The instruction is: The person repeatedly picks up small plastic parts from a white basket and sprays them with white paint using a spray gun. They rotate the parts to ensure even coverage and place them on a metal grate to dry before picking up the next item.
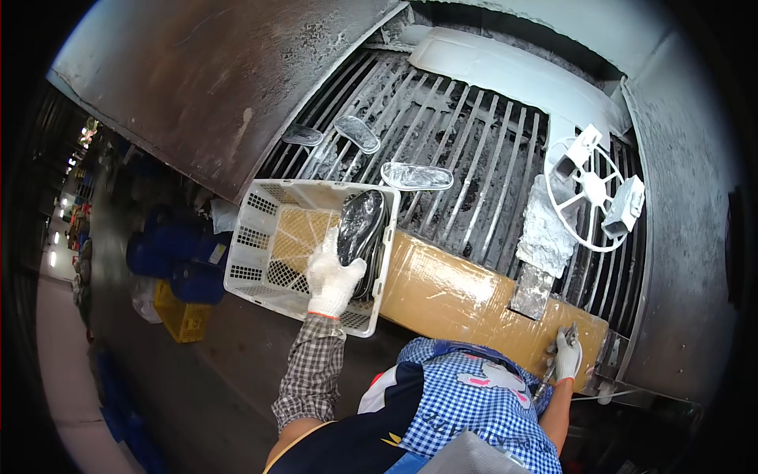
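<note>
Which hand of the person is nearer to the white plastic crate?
The left hand. It is inside the white crate, at the black sole-shaped pieces. The right hand is outside, well to the crate's right, holding a metal tool over the brown ledge.

Three insoles [358, 134] lie on the grate [474, 166] behind the basket [316, 186] (the spoked wheel [592, 189] to their right).
</note>
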Tool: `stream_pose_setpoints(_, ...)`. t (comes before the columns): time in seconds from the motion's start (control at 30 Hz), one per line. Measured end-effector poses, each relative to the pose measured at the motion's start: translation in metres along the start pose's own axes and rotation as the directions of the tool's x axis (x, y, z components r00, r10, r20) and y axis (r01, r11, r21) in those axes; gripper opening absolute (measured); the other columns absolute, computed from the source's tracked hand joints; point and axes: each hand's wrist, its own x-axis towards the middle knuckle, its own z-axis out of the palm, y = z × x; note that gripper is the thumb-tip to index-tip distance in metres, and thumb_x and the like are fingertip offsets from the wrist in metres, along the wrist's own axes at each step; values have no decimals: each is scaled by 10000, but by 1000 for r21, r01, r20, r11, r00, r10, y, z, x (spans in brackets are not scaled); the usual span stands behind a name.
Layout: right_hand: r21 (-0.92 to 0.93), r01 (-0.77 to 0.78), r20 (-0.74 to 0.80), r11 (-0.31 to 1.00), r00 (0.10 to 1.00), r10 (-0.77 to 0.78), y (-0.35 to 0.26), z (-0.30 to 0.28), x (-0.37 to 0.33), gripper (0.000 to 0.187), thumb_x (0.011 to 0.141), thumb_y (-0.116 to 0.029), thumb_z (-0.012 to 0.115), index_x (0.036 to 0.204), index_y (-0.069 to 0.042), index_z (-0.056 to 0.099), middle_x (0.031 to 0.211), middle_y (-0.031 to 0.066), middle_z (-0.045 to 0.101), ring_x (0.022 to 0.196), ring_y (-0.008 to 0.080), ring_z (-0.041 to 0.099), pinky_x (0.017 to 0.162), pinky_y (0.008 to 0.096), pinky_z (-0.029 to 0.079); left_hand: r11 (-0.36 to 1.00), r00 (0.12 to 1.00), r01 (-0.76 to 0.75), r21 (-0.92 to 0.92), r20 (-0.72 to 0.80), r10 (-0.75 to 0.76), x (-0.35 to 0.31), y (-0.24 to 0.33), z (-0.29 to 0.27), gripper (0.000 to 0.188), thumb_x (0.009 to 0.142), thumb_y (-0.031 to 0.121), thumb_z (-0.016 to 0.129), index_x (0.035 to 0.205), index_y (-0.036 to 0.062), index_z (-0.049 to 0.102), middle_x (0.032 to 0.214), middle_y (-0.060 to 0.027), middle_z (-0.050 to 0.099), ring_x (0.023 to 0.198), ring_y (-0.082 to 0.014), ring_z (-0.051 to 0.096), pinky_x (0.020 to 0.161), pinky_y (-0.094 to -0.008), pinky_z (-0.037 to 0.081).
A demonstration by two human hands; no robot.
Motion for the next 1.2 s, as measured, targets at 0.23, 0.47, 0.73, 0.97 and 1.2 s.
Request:
stream_pose_setpoints(0.23, -20, -16, -6, 1000, 1000, 16, -9, 2, -7, 263, 1047, -368, 708, 1002, -113, 665, 722, 6, 620, 504, 130, 570, 380, 304, 421, 391, 991, 131, -911, 111, -75, 0, 26, -51, 839, 934, -27, 714, 1651, -58, 279, 1287, -121, 684, 1064, -165, 690, 967, -309, 582)
stream_pose_setpoints(0.47, 100, 14, 32, 995, 999, -17, 21, -2, 7, 326, 1027, -195, 655, 1340, -128, 593, 872, 0, 613, 613, 110, 604, 404, 289, 475, -143, 904, 369, -918, 319, 286, 1, 78, -23, 569, 1030, 250, 704, 1482, -33, 504, 1243, -135, 665, 973, -188, 690, 773, -307, 618)
stream_pose_setpoints(0.73, 158, 0, 1, 987, 1000, 0, 20, -1, 9, 286, 988, -137, 681, 1264, -102, 613, 846, 7, 608, 621, 123, 614, 427, 308, 521, 318, 753, 157, -935, 322, 574, 8, 192, 47, 779, 837, 83, 800, 1545, -36, 495, 1417, -118, 624, 1225, -209, 648, 1026, -342, 561)
stream_pose_setpoints(0.97, 109, 36, 8, 993, 999, -37, 24, -6, 14, 339, 962, -127, 701, 1291, -70, 641, 890, 42, 644, 684, 155, 636, 658, 353, 563, 167, 193, -957, -238, -88, 977, 58, 318, 65, 714, 681, 108, 754, 1381, 15, 651, 1383, -187, 673, 1269, -370, 626, 1123, -449, 493)
stream_pose_setpoints(1.2, 79, 231, -137, 970, 966, -219, 67, 12, 43, 248, 968, -67, 696, 1210, -63, 642, 875, 5, 617, 631, 129, 599, 584, 308, 508, 5, -10, -978, -208, 74, 997, 80, 428, 82, 765, 659, 121, 735, 1411, 35, 622, 1365, -171, 665, 1269, -381, 606, 1114, -468, 477)
